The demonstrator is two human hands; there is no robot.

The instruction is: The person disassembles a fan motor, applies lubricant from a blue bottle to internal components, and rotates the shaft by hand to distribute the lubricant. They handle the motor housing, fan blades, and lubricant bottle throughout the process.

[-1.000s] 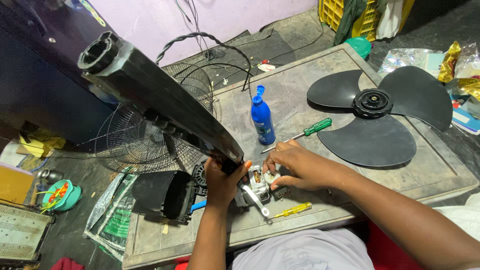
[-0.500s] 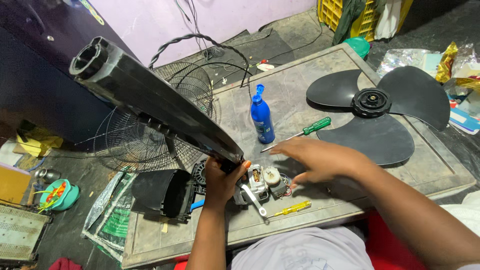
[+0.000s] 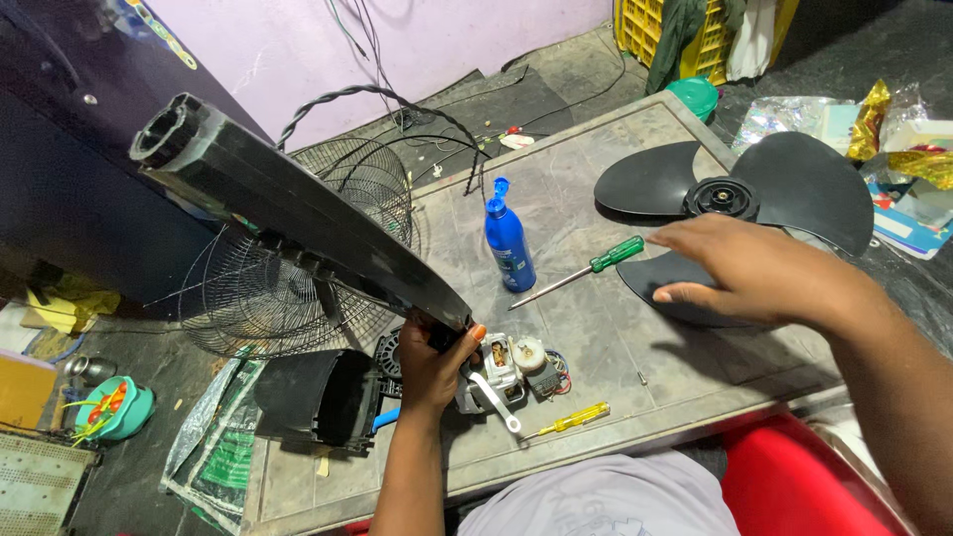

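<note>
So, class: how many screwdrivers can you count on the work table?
2. A green-handled screwdriver lies mid-table beside the blue bottle; a yellow-handled screwdriver lies near the front edge by the fan motor. Others may be hidden.

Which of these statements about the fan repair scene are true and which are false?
1. The left hand grips the lower end of the black fan column. True.
2. The right hand holds the green-handled screwdriver. False: it hovers open over the black fan blade, and the screwdriver lies on the table.
3. The blue bottle lies on its side. False: it stands upright.
4. A yellow-handled screwdriver lies near the table's front edge. True.
</note>
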